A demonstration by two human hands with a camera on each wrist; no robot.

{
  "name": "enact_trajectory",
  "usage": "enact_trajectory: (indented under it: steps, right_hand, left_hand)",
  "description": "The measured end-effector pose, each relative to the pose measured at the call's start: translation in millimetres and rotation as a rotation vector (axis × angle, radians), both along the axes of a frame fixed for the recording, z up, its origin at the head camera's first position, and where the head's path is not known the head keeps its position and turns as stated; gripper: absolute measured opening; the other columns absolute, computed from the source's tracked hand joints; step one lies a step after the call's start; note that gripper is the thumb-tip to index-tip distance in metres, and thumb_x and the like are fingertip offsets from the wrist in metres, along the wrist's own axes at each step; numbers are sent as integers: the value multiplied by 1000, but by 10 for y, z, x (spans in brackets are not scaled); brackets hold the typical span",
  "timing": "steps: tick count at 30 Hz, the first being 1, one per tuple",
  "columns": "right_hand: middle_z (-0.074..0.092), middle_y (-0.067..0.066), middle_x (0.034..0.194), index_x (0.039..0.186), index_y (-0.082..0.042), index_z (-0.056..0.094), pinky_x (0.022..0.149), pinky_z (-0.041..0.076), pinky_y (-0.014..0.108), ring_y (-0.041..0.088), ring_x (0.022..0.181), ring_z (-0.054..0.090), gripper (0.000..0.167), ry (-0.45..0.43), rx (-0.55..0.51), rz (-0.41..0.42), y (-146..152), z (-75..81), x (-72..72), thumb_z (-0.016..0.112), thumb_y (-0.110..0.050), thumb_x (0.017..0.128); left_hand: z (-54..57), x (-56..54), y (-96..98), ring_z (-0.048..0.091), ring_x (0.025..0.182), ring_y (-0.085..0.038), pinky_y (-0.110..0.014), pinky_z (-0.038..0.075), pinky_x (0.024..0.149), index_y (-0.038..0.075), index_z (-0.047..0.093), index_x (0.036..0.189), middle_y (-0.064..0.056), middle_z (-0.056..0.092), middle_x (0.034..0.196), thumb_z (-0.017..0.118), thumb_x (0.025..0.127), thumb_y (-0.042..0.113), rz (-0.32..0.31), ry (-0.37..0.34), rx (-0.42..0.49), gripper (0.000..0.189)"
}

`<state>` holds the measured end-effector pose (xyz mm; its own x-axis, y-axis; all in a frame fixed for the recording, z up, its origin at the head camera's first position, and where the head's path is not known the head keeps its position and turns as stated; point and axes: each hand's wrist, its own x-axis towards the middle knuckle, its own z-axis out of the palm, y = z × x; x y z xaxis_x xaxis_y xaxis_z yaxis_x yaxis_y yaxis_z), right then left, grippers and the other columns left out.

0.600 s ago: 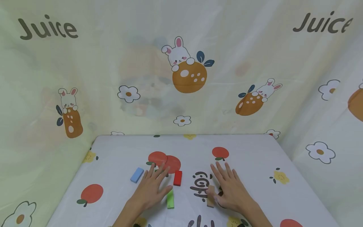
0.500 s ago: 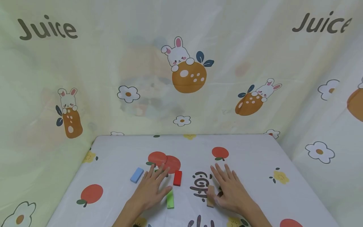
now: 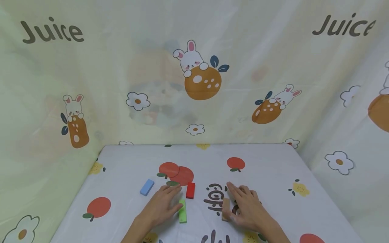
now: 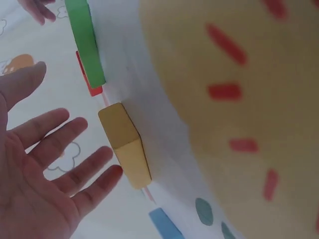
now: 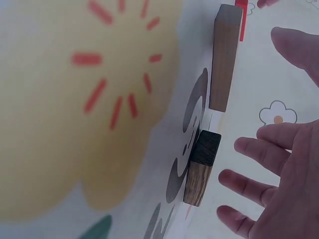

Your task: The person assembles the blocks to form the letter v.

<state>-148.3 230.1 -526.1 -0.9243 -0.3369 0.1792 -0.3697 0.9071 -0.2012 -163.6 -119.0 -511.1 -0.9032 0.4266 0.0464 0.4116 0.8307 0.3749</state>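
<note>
My left hand (image 3: 162, 206) hovers palm down with relaxed, slightly bent fingers and holds nothing. Its thumb overlaps the green block (image 3: 182, 212) in the head view. Beneath this hand lies a yellow block (image 4: 124, 144), hidden from the head camera; the fingertips come right up to it in the left wrist view. My right hand (image 3: 249, 206), also holding nothing, is over a dark striped wooden block (image 5: 203, 167) that it hides in the head view. Its thumb overlaps a light brown block (image 3: 226, 209). In the right wrist view its fingers point toward the striped block.
A red block (image 3: 190, 190) lies just beyond the green one, between the hands. To the left of my left hand is a blue block (image 3: 147, 187). The table (image 3: 273, 168) wears a white fruit-print cover, and printed curtains (image 3: 194, 111) enclose its back and sides.
Both hands stay in place, but their fingers have drawn back and bent downward. Before, they were spread and stretched forward. The blocks have not moved.
</note>
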Motion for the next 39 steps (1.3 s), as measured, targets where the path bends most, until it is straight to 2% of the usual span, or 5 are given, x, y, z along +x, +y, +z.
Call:
enact_trajectory:
  steps: [6,13,21,34,39]
  right_hand:
    - [66,-1,145,160,-18,47,95,46,47,18,120,55,88,-56,-57,16,3,20,-8,66,-70,92]
    - [55,6,160,158,-12,49,117,48,59,33,142,56,87,-228,-277,51,44,58,-29,72,-64,92]
    - [60,0,94,153,-4,52,65,44,18,2,75,50,84,-286,-402,118,89,37,-64,86,-44,88]
    - [67,2,111,152,-4,53,69,45,19,0,75,54,91,-314,-410,158,99,-54,-59,90,-49,82]
    - [65,3,131,149,-5,58,73,45,19,0,77,55,87,-306,-382,162,84,-67,-57,88,-52,83]
  left_hand:
    - [-49,-17,-17,57,113,-19,-38,57,98,16,60,150,-2,66,148,79,93,42,20,35,6,65]
    - [-81,-82,-77,65,77,-14,-25,58,68,16,55,154,-4,66,148,82,94,35,-17,-270,356,68]
    - [-80,-41,-103,57,59,-12,-24,52,52,14,56,153,-11,64,147,88,88,25,4,-433,472,74]
    - [-116,-60,-96,55,56,-13,-21,46,53,14,59,150,-2,64,73,89,85,16,7,-512,481,72]
    - [-123,-44,-84,56,61,-13,-22,47,54,15,61,148,-3,72,99,90,84,14,14,-483,451,71]
